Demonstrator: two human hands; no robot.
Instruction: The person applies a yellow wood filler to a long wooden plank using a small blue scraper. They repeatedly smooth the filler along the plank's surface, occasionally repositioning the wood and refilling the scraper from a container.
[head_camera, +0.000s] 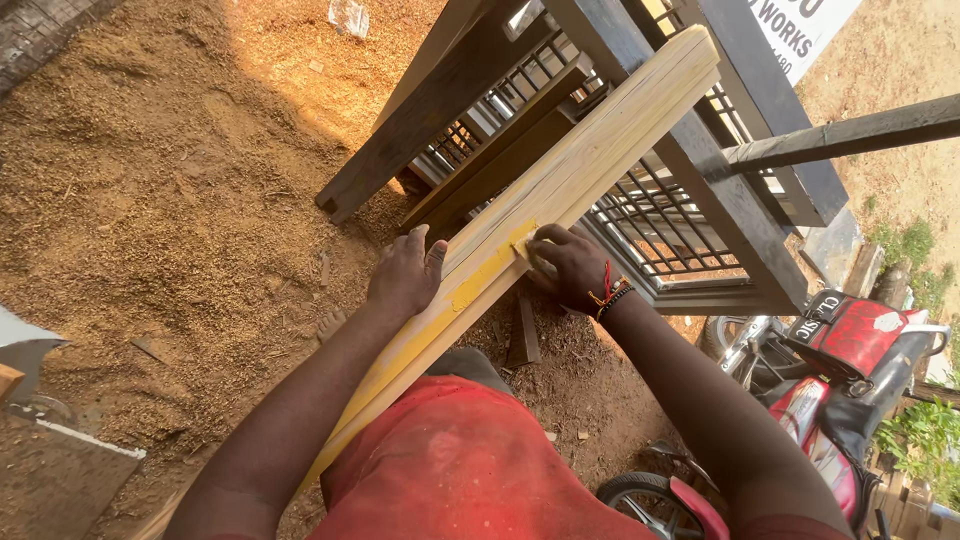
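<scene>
Pale planed timber: one long wooden plank, held slanting from the person's lap up toward the dark frames at the top of the view. Grain runs lengthwise; edges are square; the upper stretch is bare wood.

Yellow coating: covers the plank's lower stretch, from beside the red shirt up to about where the hands sit, ending in an uneven patch.

Left hand: laid flat against the plank's left edge, fingers together, thumb up along the wood, steadying rather than gripping round it.

Right hand: fingers curled and closed on a small yellowish pad or paper, pressed onto the plank's top face at the coating's upper limit. What the pad is made of cannot be told. Beaded wristbands at the wrist.

Step in hand, as judged: rubbing or spreading along the face at the boundary of yellow and bare wood. A further stroke calls for firm bracing from the left hand and travel along the grain.

Surroundings: sawdust-covered ground; dark wooden frames with lattice panels behind the plank; a red motorcycle at lower right.
</scene>
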